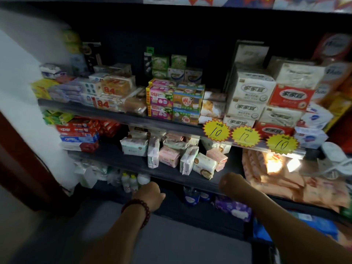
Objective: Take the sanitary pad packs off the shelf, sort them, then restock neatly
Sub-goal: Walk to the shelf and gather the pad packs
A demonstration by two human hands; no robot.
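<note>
Dim dark shelving [122, 115] against a white wall [17, 77]; below, seemingly grey floor [171, 241]

Dark shelf [114, 155] carries jumbled pad packs [169, 156] beside toothpaste boxes [78, 130].

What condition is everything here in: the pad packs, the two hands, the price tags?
Pad packs: on the middle shelf, jumbled, some upright, some tipped.
Left hand: just below that shelf's front edge, curled, blurred; grip unclear.
Right hand: at that edge, blurred; grip unclear.
Price tags: three yellow stars reading 10, 12, 10.
Toothpaste boxes: stacked flat at the left.
</note>
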